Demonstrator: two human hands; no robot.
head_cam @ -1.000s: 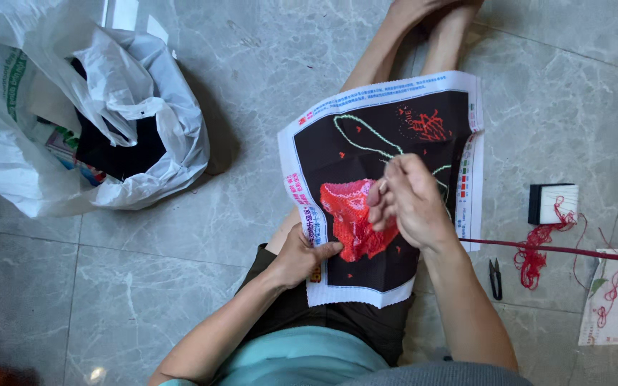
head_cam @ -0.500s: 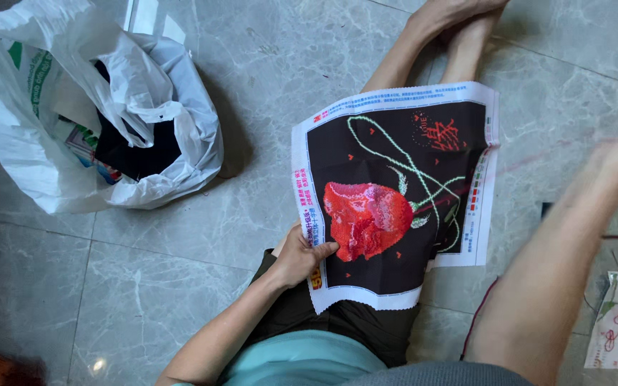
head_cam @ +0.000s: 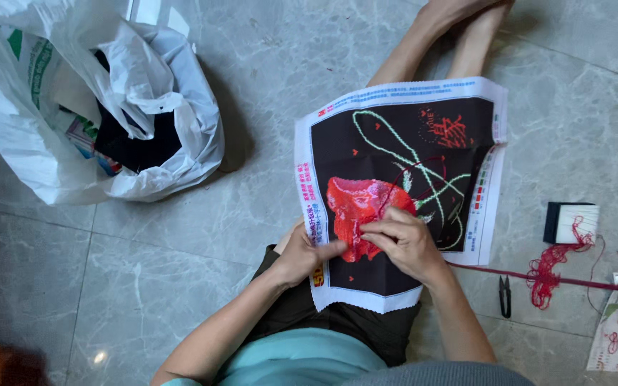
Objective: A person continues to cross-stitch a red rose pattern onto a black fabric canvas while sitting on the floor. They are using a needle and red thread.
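The right hand, flung wide 0.5 s ago, is back pinching red thread over the black cross-stitch cloth; the left hand still grips its edge.

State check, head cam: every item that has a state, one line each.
cross-stitch canvas: spread flat over the legs, red flower part stitched
left hand: gripping the canvas's lower left edge
right hand: fingers pinched on the red stitching
plastic bag: open, slumped on the floor
snips: lying closed on the tiles
red thread: loose tangle
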